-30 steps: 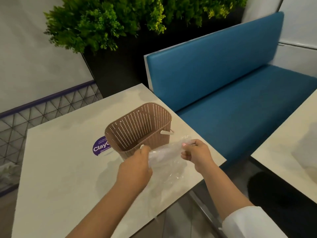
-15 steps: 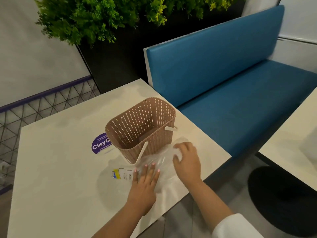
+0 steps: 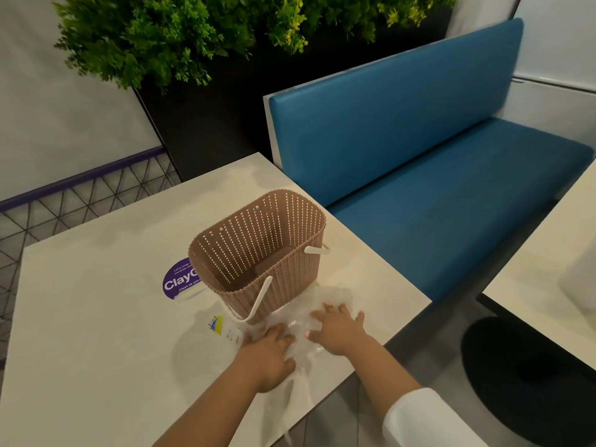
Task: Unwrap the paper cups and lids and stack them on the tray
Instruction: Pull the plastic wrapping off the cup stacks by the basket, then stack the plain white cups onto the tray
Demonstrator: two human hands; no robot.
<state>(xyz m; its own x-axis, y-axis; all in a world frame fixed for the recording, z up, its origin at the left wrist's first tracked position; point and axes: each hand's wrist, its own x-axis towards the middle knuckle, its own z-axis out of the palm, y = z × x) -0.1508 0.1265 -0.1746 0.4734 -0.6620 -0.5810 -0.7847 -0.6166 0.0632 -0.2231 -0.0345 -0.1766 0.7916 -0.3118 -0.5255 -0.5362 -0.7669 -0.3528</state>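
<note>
A crumpled clear plastic wrapper [image 3: 335,296] lies flat on the white table [image 3: 96,333], right in front of a brown perforated basket [image 3: 309,208]. A small blue and yellow label [image 3: 216,324] shows at the wrapper's left end. My left hand [image 3: 267,356] rests palm down on the wrapper's near left part. My right hand [image 3: 338,330] lies flat on it with fingers spread, just right of the left hand. Neither hand grips anything. No cups, lids or tray are in view; the basket looks empty.
The basket has white handles [image 3: 258,301] and partly covers a round purple sticker [image 3: 177,282]. The table edge runs close below my hands. A blue bench [image 3: 435,195] stands to the right, a second table [image 3: 548,285] at far right, a dark planter [image 3: 209,124] behind.
A second ago both hands held the wrapper up in front of the basket. They have since lowered it onto the table and now lie flat on it.
</note>
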